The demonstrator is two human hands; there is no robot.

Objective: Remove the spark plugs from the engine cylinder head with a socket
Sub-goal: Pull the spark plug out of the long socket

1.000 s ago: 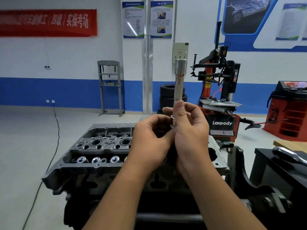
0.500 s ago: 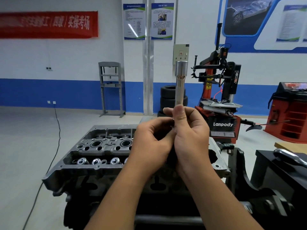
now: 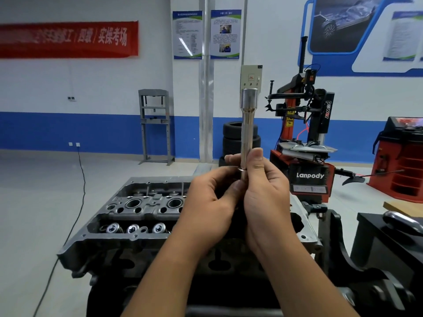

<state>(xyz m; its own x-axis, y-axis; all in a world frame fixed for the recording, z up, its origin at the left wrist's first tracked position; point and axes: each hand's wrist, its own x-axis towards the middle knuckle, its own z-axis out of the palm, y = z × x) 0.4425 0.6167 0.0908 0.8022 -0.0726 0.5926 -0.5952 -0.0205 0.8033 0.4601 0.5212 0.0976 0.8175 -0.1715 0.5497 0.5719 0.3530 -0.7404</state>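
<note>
Upright, smooth metal socket (image 3: 246, 124) (long, cylindrical) between both hands (image 3: 238, 202).

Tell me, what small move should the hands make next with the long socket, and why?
Probably lower the socket toward one of the open plug holes in the cylinder head. Both the right hand and the left hand hold it upright in the air above the head, not yet in any hole.
</note>
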